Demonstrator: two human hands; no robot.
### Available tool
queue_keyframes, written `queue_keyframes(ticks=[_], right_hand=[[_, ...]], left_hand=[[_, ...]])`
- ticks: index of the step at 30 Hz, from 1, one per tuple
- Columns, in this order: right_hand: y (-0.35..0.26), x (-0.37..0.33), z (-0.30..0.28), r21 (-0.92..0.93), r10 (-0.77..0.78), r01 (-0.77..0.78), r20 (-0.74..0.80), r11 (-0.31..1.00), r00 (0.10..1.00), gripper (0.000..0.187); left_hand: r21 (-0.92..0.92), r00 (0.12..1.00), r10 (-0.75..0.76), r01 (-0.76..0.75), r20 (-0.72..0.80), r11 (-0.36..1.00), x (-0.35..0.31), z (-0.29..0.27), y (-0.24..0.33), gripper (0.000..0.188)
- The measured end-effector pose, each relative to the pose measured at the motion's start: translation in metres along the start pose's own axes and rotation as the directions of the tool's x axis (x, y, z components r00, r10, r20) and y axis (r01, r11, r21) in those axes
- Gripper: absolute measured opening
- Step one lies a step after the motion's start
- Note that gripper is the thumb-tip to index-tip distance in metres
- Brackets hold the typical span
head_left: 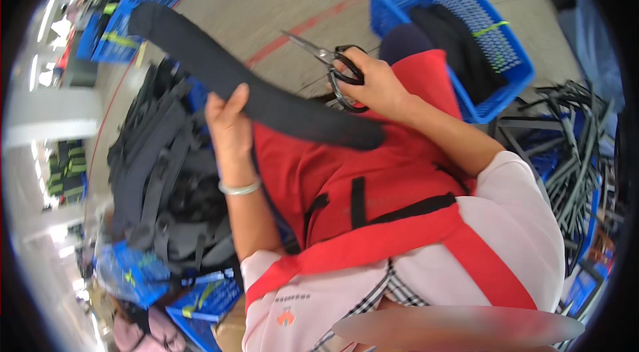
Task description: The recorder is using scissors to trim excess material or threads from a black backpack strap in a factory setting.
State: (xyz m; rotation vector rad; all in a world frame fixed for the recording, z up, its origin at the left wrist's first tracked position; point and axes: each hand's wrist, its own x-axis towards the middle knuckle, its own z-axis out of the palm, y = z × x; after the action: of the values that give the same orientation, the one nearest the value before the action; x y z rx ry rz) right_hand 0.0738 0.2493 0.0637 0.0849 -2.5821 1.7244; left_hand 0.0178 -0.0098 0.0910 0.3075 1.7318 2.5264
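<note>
Grey floor (pixel 266 9) stretches out before you, crossed by a red line (pixel 293 43). You hold a strip (pixel 293 109) over your lap: long, dark grey, smooth and gently curved, with rounded ends, its right end above your red apron (pixel 319 176). Your left hand (pixel 229 122) grips its near edge around mid-length; your right hand (pixel 376 86) holds black-handled scissors (pixel 325 56), just beyond the strip. Ahead to your right stands a blue basket (pixel 469 9) with dark cloth (pixel 449 46) inside; a dark pile (pixel 156 172) lies left, thin grey straps (pixel 578 159) right.
</note>
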Motion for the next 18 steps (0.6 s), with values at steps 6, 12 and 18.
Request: queue_keyframes(ticks=[6, 12, 18], right_hand=[[-0.039, -0.018, -0.058, -0.173, -0.368, 0.341, -0.166, 0.924, 0.915, 0.029], [0.033, -0.031, -0.094, -0.322, -0.188, 0.161, -0.055, 0.933, 0.981, 0.029], [0.126, -0.042, -0.229, -0.265, 0.039, -0.239, -0.59, 0.934, 0.806, 0.037]], left_hand=[[0.903, 0.817, -0.414, -0.279, 0.402, 0.326, 0.032, 0.074, -0.001, 0.03], [0.696, 0.728, -0.123, -0.572, 0.674, 0.434, 0.017, 0.135, -0.055, 0.028], [0.681, 0.91, 0.163, -0.397, 0.382, 0.615, 0.017, 0.092, -0.052, 0.02]])
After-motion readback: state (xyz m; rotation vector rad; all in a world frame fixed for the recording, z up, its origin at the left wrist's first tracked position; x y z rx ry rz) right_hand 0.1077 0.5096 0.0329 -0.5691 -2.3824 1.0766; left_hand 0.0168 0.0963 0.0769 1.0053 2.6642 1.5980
